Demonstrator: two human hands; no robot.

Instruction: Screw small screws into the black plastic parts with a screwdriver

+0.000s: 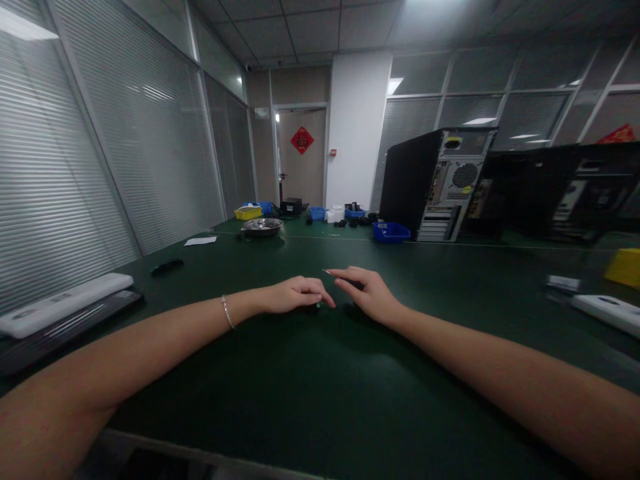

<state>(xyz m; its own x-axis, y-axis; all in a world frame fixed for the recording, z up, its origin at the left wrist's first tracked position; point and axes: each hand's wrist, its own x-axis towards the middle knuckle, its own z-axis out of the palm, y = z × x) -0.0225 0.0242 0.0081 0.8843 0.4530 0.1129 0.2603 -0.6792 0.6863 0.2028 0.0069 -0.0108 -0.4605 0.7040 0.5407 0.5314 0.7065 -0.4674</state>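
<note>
A thin metal pin (331, 273) sticks out level above the mat. A small green part (319, 306), perhaps a chip, lies below, mostly hidden.

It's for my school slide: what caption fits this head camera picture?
Two hands, left hand and right hand, meet over a small part on a green table.

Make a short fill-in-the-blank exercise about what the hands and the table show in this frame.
1. A thin bracelet sits on the wrist of the ____ hand.
2. The right hand pinches a thin ____ pin that points toward the left hand.
3. The hands rest on a dark ____ table.
4. Beside the computer tower stands a small ____ bin.

Missing words: left; metal; green; blue
</note>
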